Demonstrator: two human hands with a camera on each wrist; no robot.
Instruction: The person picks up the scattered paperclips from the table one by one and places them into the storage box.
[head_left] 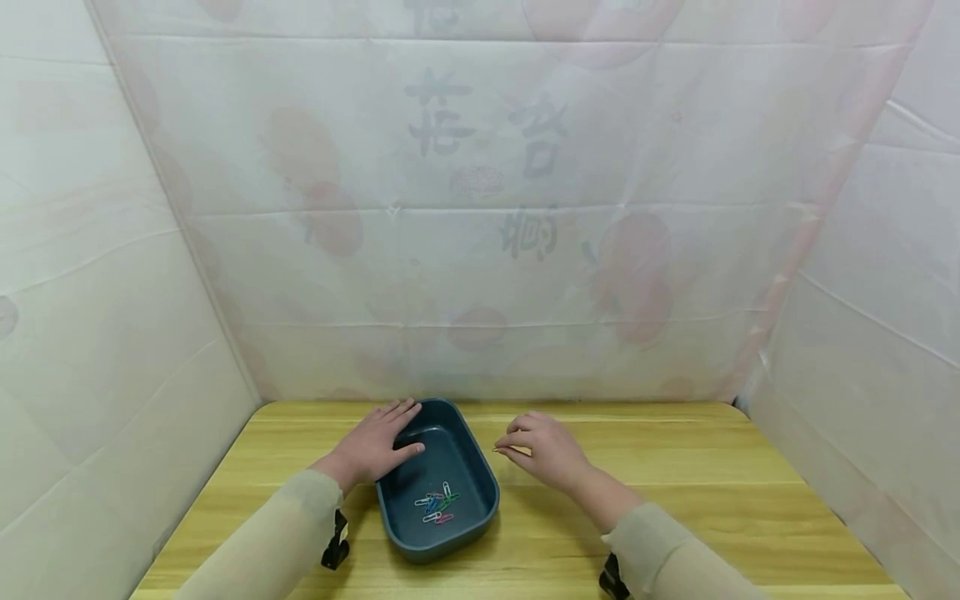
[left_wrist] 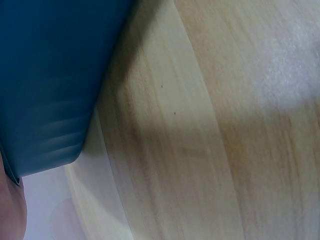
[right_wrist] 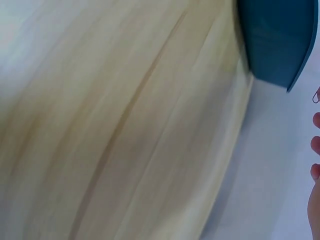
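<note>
Your left hand (head_left: 372, 446) rests relaxed on the dark blue oval plastic tray (head_left: 465, 467), which holds a few coloured paper clips (head_left: 437, 503). Your right hand (head_left: 543, 450) pinches a small clip (head_left: 498, 450) beside it.

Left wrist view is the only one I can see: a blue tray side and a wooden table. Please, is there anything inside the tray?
Observer: Yes. In the head view a few coloured paper clips lie on the floor of the tray, toward its near end.
Operator: Where is the left hand?
Observer: The left hand rests on the tray's far left rim, fingers straight, thumb over the edge.
Operator: And the right hand?
Observer: The right hand is on the table just right of the tray, apart from it, fingertips pinched together. The right wrist view shows a small wire loop at the fingertips, probably a paper clip.
</note>
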